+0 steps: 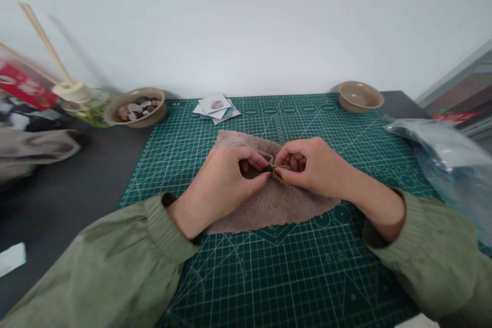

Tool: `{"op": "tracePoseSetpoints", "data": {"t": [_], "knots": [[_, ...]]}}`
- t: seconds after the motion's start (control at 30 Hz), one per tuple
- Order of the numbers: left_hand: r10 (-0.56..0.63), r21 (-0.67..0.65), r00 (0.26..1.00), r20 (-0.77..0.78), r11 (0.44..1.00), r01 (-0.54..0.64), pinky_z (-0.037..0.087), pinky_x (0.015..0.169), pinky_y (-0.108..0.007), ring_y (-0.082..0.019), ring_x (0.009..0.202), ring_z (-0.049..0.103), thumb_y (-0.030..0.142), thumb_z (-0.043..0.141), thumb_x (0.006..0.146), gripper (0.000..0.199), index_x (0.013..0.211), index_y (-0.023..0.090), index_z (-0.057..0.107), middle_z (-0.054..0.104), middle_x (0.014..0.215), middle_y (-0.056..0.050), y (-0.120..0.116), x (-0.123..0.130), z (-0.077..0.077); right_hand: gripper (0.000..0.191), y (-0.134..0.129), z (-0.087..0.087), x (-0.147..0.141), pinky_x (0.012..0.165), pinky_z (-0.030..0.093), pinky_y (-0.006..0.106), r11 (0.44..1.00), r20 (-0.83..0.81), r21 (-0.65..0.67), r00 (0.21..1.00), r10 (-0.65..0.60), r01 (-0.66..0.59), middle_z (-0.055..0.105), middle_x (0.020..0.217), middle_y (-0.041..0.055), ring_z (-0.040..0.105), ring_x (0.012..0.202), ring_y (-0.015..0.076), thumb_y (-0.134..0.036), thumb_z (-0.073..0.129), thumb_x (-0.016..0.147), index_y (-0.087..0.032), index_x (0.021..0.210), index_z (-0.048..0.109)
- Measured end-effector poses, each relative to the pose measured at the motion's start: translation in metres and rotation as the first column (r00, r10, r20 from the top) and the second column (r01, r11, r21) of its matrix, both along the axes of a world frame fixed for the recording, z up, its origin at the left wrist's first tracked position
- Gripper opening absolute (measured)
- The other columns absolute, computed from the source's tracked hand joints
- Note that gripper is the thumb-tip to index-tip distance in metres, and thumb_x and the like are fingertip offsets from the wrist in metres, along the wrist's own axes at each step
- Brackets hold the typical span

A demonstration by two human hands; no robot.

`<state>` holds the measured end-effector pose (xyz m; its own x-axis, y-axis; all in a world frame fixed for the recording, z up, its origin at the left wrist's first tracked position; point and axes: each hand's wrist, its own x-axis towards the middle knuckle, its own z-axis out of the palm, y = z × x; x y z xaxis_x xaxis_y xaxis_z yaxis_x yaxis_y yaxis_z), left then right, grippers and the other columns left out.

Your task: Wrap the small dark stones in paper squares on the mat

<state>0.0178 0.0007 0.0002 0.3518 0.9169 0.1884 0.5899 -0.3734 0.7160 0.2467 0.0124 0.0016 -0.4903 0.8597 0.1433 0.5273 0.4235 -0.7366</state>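
Note:
A brownish-grey cloth lies spread in front of me, its middle bunched up between my hands. My left hand is closed in a pinch on a small dark piece, which looks like a pebble and is mostly hidden by fingers and folds. Opposite it, my right hand pinches a fold of the cloth against that piece. The fingertips of both hands almost meet. Under the cloth is a green cutting mat with a printed grid.
A tan bowl of mixed pebbles stands at the back left, beside a reed diffuser. Small picture cards lie at the mat's back edge. Another tan bowl is at the back right. Clear plastic packaging covers the right side.

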Motion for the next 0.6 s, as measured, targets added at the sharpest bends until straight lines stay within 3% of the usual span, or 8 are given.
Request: {"op": "tracePoseSetpoints", "data": {"t": [0.1, 0.47, 0.6], "knots": [[-0.007, 0.002, 1.0, -0.001, 1.0, 0.007, 0.058, 0.068, -0.029, -0.018, 0.074, 0.075, 0.027, 0.081, 0.085, 0.006, 0.09, 0.025, 0.084, 0.083, 0.085, 0.001, 0.0001, -0.0001, -0.0006, 0.005, 0.0003, -0.0002, -0.0007, 0.058, 0.042, 0.024, 0.999, 0.0, 0.03, 0.999, -0.045, 0.045, 0.067, 0.067, -0.0036, 0.057, 0.057, 0.01, -0.019, 0.076, 0.085, -0.018, 0.09, 0.078], [0.001, 0.004, 1.0, -0.013, 1.0, -0.001, 0.059, 0.069, -0.03, -0.019, 0.075, 0.076, 0.027, 0.081, 0.085, 0.007, 0.091, 0.025, 0.085, 0.084, 0.087, -0.001, -0.0004, 0.0004, 0.0015, 0.005, 0.0006, -0.001, -0.0013, 0.058, 0.043, 0.025, 1.0, 0.004, 0.019, 1.0, -0.008, 0.008, 0.067, 0.066, -0.0041, 0.057, 0.057, 0.0103, -0.019, 0.076, 0.085, -0.019, 0.089, 0.077], [-0.009, -0.002, 1.0, -0.006, 1.0, 0.009, 0.06, 0.068, -0.029, -0.019, 0.072, 0.075, 0.028, 0.081, 0.085, 0.008, 0.091, 0.025, 0.085, 0.083, 0.085, 0.0, 0.0002, 0.0, 0.0013, 0.004, 0.0005, -0.001, -0.0019, 0.059, 0.043, 0.025, 0.996, 0.014, 0.072, 0.999, -0.049, 0.047, 0.068, 0.069, -0.003, 0.058, 0.059, 0.0105, -0.018, 0.075, 0.084, -0.018, 0.088, 0.077]]}}
